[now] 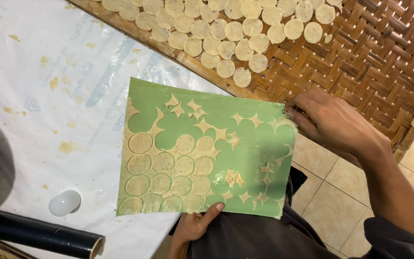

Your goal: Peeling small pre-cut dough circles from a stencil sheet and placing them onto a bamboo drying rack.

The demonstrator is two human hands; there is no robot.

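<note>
My left hand (195, 225) grips the near edge of a green plastic sheet (245, 148), thumb on top. Thin pale dough covers the sheet's left part, cut into several round discs (163, 162) with star-shaped scraps (202, 125) between them. My right hand (331, 122) rests at the sheet's far right corner, fingertips pinched at the dough edge there; I cannot tell whether they hold a piece. Beyond the sheet, many cut dough discs (226, 33) lie in rows on a woven bamboo tray (370, 62).
A white printed plastic sheet (49, 96) with dough crumbs covers the surface at left. A white round cap (64, 202) and a dark tube (39, 235) lie near the bottom left. Beige floor tiles (331, 192) show at right.
</note>
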